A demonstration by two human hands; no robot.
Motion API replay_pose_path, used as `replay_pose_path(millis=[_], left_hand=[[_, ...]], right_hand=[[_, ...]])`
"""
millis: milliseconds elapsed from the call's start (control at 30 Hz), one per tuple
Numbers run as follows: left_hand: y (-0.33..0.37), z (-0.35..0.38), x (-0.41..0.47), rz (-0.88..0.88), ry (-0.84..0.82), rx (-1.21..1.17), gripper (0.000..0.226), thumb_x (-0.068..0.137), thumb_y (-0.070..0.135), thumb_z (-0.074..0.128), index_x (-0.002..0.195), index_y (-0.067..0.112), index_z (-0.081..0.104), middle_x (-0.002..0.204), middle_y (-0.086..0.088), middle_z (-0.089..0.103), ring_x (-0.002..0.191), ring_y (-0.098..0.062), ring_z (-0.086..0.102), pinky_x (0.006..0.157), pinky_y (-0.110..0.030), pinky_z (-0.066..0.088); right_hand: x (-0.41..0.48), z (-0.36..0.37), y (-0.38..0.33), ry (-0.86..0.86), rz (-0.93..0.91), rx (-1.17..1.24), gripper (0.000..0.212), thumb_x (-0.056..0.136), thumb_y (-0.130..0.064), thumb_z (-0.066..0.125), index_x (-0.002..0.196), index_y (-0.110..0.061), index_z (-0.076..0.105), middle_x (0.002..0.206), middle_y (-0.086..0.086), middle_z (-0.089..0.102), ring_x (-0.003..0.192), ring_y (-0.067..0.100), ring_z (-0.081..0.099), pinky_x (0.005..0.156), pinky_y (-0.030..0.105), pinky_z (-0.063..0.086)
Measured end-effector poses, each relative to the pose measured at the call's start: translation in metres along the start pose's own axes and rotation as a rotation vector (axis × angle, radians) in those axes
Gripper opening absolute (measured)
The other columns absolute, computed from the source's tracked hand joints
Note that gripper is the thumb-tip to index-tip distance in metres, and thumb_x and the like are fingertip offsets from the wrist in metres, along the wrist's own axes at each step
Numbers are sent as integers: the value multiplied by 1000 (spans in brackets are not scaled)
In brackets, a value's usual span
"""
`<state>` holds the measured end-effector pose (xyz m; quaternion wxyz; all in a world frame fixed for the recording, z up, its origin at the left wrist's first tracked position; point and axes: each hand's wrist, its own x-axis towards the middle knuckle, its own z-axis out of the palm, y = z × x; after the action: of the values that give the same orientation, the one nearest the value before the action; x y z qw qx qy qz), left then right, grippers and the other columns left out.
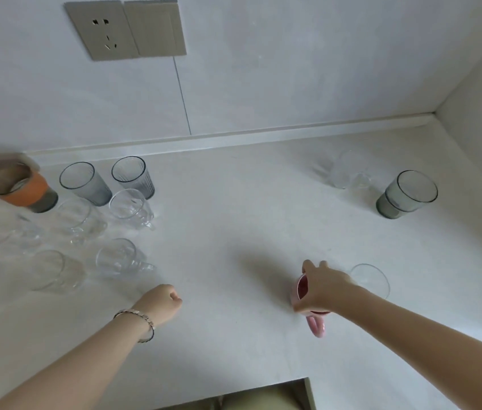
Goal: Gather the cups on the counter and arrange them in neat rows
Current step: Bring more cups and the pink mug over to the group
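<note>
the counter [234,184] is the biggest thing here, pale and smooth, and i judge a cup would slide on it easily. far to the left of the pink mug [303,288] and back toward the wall stands the gathered group: an orange-banded glass [21,189], two grey ribbed tumblers [84,183], and several clear glass mugs [129,207] in rough rows in front of them. well to the right of the pink mug and farther back sits a grey-green tumbler [405,196], with a clear mug [349,171] beside it, both apart from the group. just right of the pink mug, close behind my wrist, is a clear glass [371,279]; whether it touches my arm i cannot tell. my right hand [325,287] sits over the pink mug's rim from above, fingers and thumb curled round it, while its handle [318,325] points back toward me, free. the mug looks ceramic: stiff, heavier than the glasses, glazed and a little slick, and it could chip if knocked against glass. i judge this rim grip enough for a short carry, though the handle would be surer. my left hand [161,301], left of the pink mug and nearer the group, is curled into a fist and holds nothing, a bracelet [136,316] at its wrist.
</note>
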<state>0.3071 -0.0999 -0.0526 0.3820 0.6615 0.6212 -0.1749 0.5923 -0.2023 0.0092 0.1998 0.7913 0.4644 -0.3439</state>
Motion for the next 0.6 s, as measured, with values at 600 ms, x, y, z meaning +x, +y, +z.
replay_pose_path(millis=[600], left_hand=[[-63, -34, 10, -133, 6, -118, 32, 87, 13, 42, 57, 23, 32, 78, 0, 45, 75, -18, 41, 70, -26, 33]], right_hand=[[99, -129, -186, 378, -321, 134, 75, 64, -31, 75, 130, -25, 38, 123, 7, 37, 109, 32, 51, 81, 35, 48]])
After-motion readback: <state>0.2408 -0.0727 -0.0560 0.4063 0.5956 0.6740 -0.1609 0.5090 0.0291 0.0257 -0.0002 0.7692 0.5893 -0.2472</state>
